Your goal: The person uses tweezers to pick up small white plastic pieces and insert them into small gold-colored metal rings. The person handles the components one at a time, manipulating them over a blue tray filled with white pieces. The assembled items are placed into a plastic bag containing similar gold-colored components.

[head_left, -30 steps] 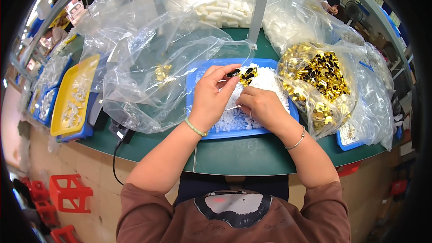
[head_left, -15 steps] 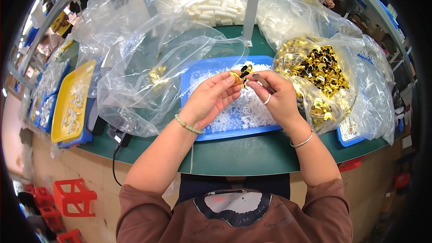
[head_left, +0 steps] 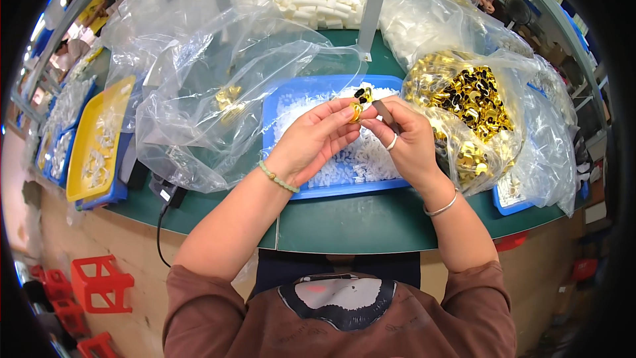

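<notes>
- The left hand (head_left: 315,138) is in the middle of the frame. Its thumb and finger pinch a small gold piece (head_left: 356,113).
- The gold piece is just right of the left fingertips, over the blue tray (head_left: 344,190). It looks a bit longer up and down the frame than across. Its front end is too small to make out, and the fingers hide its left side.
- The right hand (head_left: 409,134) is just to the right, with its fingers bent in close around a dark, flat tool (head_left: 385,113).
- The tool's long side slants from upper left to lower right. The hand hides its lower end, and where its tip is can't be seen.
- Some black and gold bits (head_left: 363,94) show just above the fingertips. How many there are is hard to tell.
- White bits (head_left: 364,166) lie in the blue tray. The hands cover part of them.
- A bag (head_left: 511,116) of gold bits sits right of the tray.
- At the far left is a yellow tray (head_left: 85,192).
</notes>
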